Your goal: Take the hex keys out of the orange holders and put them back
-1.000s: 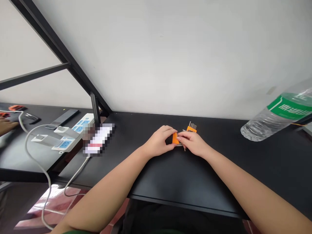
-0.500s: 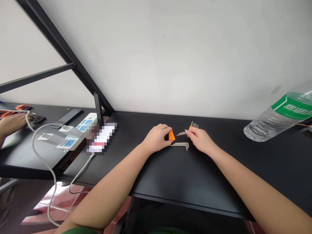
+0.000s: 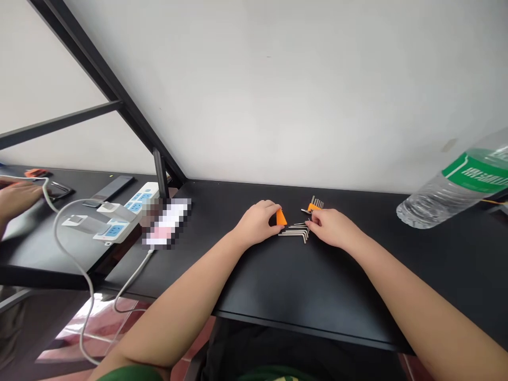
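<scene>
- In the head view, holding an orange hex key holder [image 3: 281,217] with the left hand [image 3: 257,225], pinched between thumb and fingers.
- Keeping the right hand [image 3: 333,227] bunched, fingertips at the bent ends of the thin keys; cannot tell if pinching one or just touching.
- On the black table [image 3: 278,286], between both hands, showing a small row of loose L-shaped hex keys [image 3: 291,234], long ends toward the orange hex key holder.
- Just behind the right fingertips, showing a second orange holder [image 3: 315,207], with more silver keys [image 3: 315,201] poking out of the far side.
- Done so far, as a guess: getting the loose ones side by side, mostly neat.
- Not done, by the look of it: getting the loose ones into any holder.
- Cannot tell if hiding any key inside the left hand.
- Seems about partway through.
</scene>
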A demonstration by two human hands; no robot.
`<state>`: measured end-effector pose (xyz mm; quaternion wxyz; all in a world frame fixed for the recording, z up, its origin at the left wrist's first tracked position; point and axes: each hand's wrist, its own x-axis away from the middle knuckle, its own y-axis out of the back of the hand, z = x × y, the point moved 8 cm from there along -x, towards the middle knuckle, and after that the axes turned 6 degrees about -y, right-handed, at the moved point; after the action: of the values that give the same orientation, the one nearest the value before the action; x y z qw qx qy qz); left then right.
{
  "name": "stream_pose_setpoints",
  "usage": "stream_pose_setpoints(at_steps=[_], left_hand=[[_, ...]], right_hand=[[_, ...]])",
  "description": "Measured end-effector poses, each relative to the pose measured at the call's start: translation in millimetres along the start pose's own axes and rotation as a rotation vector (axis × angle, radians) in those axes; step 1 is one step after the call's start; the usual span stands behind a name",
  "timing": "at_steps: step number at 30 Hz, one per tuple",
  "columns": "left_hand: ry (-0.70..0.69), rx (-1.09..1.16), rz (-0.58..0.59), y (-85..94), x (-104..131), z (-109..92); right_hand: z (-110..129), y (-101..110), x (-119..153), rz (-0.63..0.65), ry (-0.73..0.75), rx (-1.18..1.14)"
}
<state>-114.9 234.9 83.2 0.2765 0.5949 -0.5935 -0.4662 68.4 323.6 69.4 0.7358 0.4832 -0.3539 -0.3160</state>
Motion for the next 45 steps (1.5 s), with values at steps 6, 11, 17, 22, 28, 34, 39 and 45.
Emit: stream_pose_setpoints(at_steps=[6,11,17,22,28,34,39,45], left_hand=[[0.013,0.019,-0.018,2.2,1,1],[0.005,0.025,-0.02,2.3,1,-1],[-0.004,0.023,-0.007,0.9,1,-2],[-0.006,0.033,0.001,-0.6,1,-2],[-0.009,0.046,0.009,-1.7,0,-3],[0.009,0.06,0.003,-0.9,0,-1],[0.002,0.056,0.008,-0.9,0,-1],[0.002,0.055,0.026,-3.0,0,-1]], right_hand=[[26,-5,10,-0.008,0.273,-0.078],[26,-10,9,-0.008,0.298,-0.091],[13,-5,0,-0.04,0.368,-0.053],[16,1,6,-0.007,0.451,0.053],[24,1,11,0.008,0.388,0.18],[19,8,8,-0.036,0.314,-0.005],[-4,0,-1,0.166,0.016,-0.461],[-22,2,-5,0.178,-0.097,-0.282]])
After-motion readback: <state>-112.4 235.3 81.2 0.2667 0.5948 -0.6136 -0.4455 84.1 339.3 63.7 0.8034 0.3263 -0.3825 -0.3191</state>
